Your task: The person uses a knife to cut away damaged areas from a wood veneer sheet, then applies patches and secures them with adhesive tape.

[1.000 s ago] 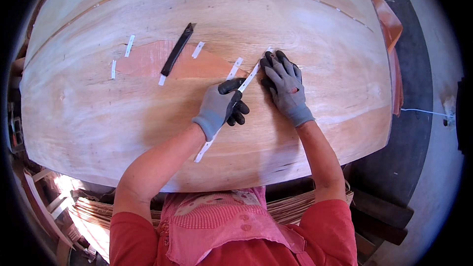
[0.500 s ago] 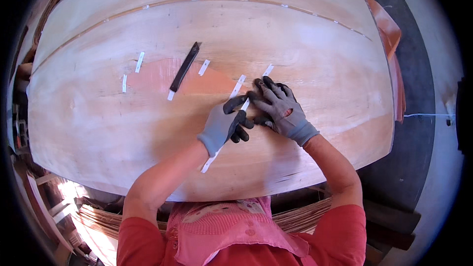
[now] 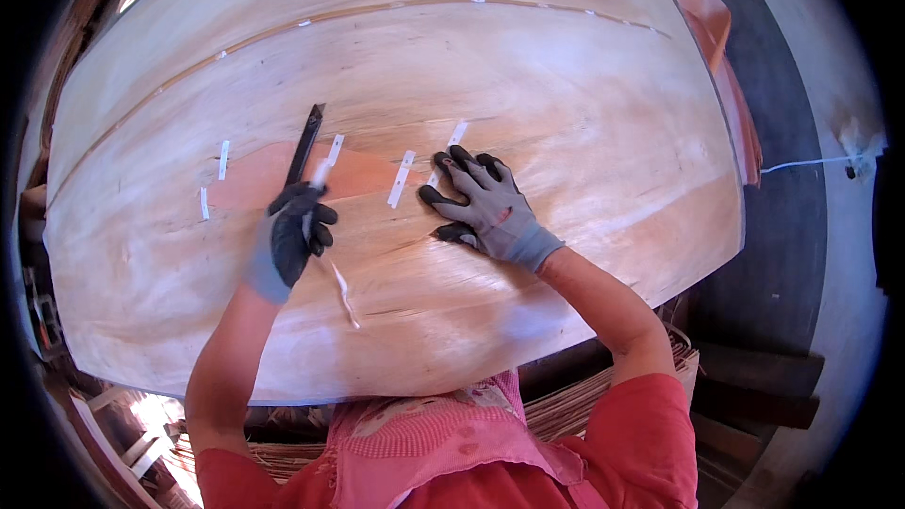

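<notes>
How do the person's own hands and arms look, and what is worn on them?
The left hand and the right hand wear grey-and-black gloves with bluish cuffs; the right glove has a small hole in its back. The forearms are bare, below short red sleeves.

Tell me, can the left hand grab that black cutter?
Probably yes: the left hand is right by the lower end of the black cutter, with no obstacle visible between them, though the white tape strip it holds might get in the way.
</notes>
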Tool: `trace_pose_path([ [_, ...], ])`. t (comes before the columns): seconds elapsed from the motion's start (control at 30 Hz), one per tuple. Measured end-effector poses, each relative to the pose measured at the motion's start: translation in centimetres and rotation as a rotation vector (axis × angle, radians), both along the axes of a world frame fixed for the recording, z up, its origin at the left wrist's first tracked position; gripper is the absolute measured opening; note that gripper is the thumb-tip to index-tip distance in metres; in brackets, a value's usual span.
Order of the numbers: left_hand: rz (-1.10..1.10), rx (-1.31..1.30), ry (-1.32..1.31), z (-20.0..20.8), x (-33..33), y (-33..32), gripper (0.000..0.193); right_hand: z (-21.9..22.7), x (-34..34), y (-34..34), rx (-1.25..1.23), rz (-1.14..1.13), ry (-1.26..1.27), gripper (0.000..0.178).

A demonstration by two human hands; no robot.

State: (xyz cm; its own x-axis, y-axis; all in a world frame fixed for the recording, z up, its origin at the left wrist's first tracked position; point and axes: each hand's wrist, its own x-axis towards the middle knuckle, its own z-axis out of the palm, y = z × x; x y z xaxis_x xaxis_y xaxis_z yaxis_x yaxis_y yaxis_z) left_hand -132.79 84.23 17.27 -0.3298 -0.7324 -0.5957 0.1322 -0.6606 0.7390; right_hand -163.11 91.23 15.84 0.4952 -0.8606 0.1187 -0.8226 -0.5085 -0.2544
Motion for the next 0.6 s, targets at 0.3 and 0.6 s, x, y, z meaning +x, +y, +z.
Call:
trace_pose_path([
  [0.3, -0.540, -1.038, -0.384, 7.2, -6.2, 3.4, 0.016, -0.1, -7.0, 2.3, -0.129, -0.597, 0.068, 0.054],
  [0.6, -0.371, 0.065, 0.035, 0.9, -19.7, 1.5, 0.029, -2.4, -11.6, 3.8, -0.085, -0.596, 0.092, 0.056],
])
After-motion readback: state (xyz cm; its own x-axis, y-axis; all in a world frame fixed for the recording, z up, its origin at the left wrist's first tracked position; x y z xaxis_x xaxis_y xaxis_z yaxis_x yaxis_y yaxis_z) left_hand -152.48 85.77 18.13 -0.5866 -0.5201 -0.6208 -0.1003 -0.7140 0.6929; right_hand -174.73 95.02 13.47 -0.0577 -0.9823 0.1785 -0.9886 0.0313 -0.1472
